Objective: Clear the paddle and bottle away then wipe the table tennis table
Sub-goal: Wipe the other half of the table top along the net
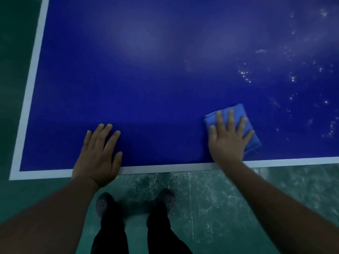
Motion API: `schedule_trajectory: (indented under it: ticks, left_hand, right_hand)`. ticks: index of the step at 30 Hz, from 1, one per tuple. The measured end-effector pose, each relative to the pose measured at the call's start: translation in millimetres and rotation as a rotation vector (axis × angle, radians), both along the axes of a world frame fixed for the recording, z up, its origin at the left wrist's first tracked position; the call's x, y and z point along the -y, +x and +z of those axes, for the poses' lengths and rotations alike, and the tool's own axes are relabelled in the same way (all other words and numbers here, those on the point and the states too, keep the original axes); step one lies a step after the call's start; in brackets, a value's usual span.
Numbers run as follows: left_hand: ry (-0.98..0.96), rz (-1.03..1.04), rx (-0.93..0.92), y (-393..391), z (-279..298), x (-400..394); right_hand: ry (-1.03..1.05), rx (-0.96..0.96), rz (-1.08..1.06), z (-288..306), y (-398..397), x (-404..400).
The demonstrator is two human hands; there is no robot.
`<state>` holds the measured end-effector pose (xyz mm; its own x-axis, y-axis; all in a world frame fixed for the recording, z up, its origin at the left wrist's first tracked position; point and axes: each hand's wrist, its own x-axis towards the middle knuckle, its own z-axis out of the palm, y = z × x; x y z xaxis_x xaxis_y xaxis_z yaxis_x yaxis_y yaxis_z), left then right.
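Observation:
The blue table tennis table (156, 85) with white border lines fills the upper part of the head view. A folded blue cloth (251, 129) lies on it near the front edge, at the right. My right hand (227, 138) presses flat on the cloth with straight, spread fingers. My left hand (99, 154) rests flat on the bare table surface near the front left corner, fingers straight. Water droplets (245, 74) glisten on the right side of the table. No paddle or bottle is in view.
The table's white front edge line (165, 168) runs just beyond my wrists, and the left edge line (31, 79) slants up the left side. Green floor (220, 198) lies below and to the left. My two feet (135, 200) stand close to the table edge.

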<state>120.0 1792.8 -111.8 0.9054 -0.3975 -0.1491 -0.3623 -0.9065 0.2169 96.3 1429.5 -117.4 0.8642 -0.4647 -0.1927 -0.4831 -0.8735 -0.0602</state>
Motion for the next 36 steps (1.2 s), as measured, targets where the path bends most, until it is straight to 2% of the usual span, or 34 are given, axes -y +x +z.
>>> schedule_trajectory:
  ticks: [2,4,9,12,15,20,23,26,29,32,34,36]
  left_hand:
    - [0.013,0.010,-0.011,-1.3,2.3,2.2]
    - [0.019,0.018,-0.017,-1.2,4.0,3.3]
    - [-0.056,0.073,-0.022,2.1,8.3,8.5]
    - [-0.089,0.099,0.023,17.0,11.0,22.2]
    - [-0.146,0.094,0.071,47.0,10.7,40.0]
    - [-0.179,0.095,0.091,115.0,5.2,80.5]
    - [-0.117,0.126,0.065,133.8,-2.8,88.3]
    - [-0.045,0.124,0.031,136.4,-12.1,88.7]
    - [-0.024,0.121,0.019,138.0,-12.2,89.7]
    - [-0.005,0.125,-0.012,139.3,-9.0,90.8]
    - [0.013,0.128,-0.031,138.8,-7.4,90.0]
    - [0.027,0.126,-0.036,139.1,-6.3,90.3]
  right_hand:
    - [-0.001,0.005,0.249,-2.5,-4.2,-45.3]
    - [0.013,0.023,0.395,-4.9,3.3,-66.1]
    - [0.010,0.019,0.703,-3.7,33.1,-54.9]
    - [-0.010,0.021,0.842,-1.8,58.0,-46.4]
    - [-0.006,0.020,0.887,0.3,88.3,-43.1]
    - [-0.005,0.032,0.807,-0.5,156.2,-44.5]
    - [0.020,0.040,0.772,-4.0,201.7,-40.6]
    - [-0.028,0.027,0.676,-6.4,259.6,1.4]
    - [-0.098,-0.009,0.258,-5.3,321.3,76.4]
    - [0.030,0.017,-0.139,1.9,340.1,102.6]
    - [-0.020,0.063,-0.088,0.4,323.3,60.8]
    - [-0.043,0.098,0.273,-5.6,284.8,-2.6]
